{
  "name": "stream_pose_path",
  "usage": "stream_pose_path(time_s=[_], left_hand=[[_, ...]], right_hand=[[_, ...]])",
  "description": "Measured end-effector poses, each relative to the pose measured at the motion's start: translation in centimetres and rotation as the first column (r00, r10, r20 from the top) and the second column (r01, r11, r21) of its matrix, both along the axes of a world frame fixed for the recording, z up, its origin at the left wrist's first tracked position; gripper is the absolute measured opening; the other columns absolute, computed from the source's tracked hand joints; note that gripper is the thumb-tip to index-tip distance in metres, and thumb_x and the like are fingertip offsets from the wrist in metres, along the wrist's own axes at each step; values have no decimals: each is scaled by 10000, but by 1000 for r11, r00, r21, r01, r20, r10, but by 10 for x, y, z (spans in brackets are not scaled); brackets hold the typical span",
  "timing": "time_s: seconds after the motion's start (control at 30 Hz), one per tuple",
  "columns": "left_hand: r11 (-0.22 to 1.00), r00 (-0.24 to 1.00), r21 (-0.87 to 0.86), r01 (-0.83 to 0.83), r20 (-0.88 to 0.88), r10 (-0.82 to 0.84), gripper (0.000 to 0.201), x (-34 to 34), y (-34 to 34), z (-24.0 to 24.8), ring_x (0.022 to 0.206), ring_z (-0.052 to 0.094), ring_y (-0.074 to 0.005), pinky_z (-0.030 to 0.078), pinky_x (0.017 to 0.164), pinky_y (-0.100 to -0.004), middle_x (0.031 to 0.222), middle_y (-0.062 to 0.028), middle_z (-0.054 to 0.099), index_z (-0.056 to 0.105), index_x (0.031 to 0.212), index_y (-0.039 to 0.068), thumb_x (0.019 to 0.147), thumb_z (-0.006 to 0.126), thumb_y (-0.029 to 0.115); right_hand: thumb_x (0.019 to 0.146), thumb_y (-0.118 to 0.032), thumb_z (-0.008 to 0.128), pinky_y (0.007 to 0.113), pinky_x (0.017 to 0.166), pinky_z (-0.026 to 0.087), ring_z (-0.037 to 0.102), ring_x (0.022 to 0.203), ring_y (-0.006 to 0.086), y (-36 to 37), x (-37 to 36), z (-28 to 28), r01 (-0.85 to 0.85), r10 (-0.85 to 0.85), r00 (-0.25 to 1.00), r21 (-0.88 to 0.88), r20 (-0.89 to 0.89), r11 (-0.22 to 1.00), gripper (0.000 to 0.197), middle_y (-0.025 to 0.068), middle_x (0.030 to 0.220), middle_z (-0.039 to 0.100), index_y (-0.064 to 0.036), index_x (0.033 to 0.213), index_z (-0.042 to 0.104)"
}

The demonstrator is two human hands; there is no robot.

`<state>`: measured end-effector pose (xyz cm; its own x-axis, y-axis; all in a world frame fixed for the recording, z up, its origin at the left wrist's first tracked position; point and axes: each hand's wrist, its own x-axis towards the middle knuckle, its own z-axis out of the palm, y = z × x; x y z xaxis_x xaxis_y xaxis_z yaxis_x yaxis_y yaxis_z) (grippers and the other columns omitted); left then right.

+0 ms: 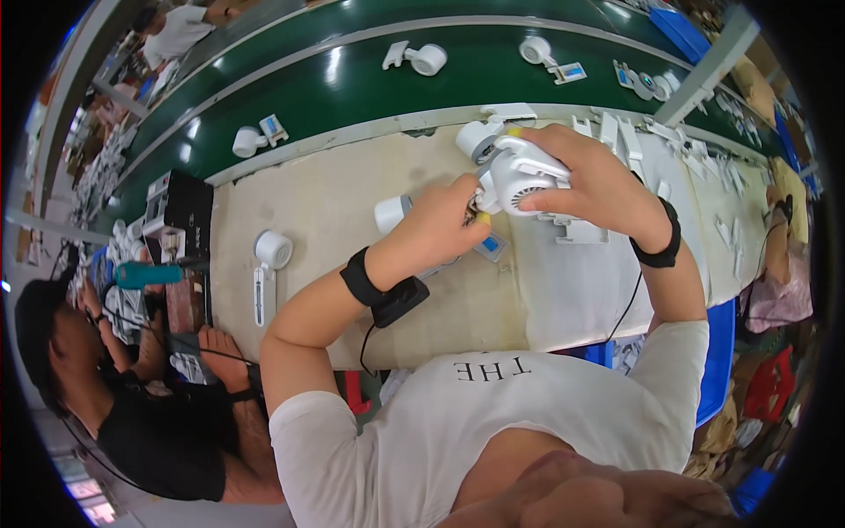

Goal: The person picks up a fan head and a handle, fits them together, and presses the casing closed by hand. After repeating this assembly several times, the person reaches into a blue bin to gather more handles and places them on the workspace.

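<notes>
My right hand [594,180] is wrapped round a white handheld fan [518,179] with a slotted round head, held above the bench. My left hand [431,220] pinches at the fan's neck, where small dark bits show between the fingertips; these are too small to make out. Yellow covers sit on some fingertips, and both wrists wear black bands. Just behind the held fan lies another white fan [476,141]. A white fan head [392,213] rests beside my left hand, partly hidden by it. Below the fingers is a small blue-and-clear piece [491,246].
A white fan [273,251] lies on the bench [343,194] to the left, near a black box [187,216]. White plastic parts [607,132] crowd the right. Several fans ride the green conveyor [334,97] beyond. A co-worker in black [167,431] sits at left, near a teal tool [150,275].
</notes>
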<state>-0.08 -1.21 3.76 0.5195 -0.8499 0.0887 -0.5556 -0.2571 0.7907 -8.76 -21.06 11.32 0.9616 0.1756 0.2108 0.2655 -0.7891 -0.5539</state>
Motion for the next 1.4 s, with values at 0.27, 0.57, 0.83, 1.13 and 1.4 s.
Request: stream_pose_path(time_s=[0.27,0.57,0.83,1.13,1.4], left_hand=[[996,916,-75,49,-394,-75,214,-10,8,-10,618,574,-169,442,555,-297,779,-111,600,480,974,-5,867,502,179],[755,757,-582,-301,-627,-181,349,23,3,-22,953,569,-193,489,759,-309,1126,-144,562,471,1178,-2,902,470,213],[644,650,-519,-563,-759,-43,346,10,-4,-33,1071,534,-233,461,883,-369,1210,-145,507,432,1210,-5,897,482,135],[464,670,-631,-622,-735,-101,331,-20,-14,-31,1035,523,-163,442,852,-282,1166,-99,529,487,1181,-5,873,540,103],[319,678,-696,-644,-712,-184,309,-16,-4,-14,997,561,-231,442,882,-344,1090,-136,569,497,1140,-31,856,550,79]], right_hand=[[716,-351,688,343,831,428,541,970,305,-8,6,-23,-63,95,983,197,-158,978,643,173,1074,554,-11,1217,471],[801,-191,626,213,710,426,534,863,96,-17,-5,-67,248,-76,968,870,-239,427,463,56,992,548,-12,1202,478],[649,-143,745,350,827,444,555,969,311,49,-3,-64,224,-267,898,158,350,962,559,167,1063,571,-33,1149,521],[622,-103,727,381,850,447,536,1020,327,75,11,-68,314,-270,804,6,529,949,564,163,1125,551,-31,1139,515],[742,-148,668,306,790,456,585,904,221,52,1,-65,175,-246,963,440,109,881,406,127,1014,594,-7,1091,515]])
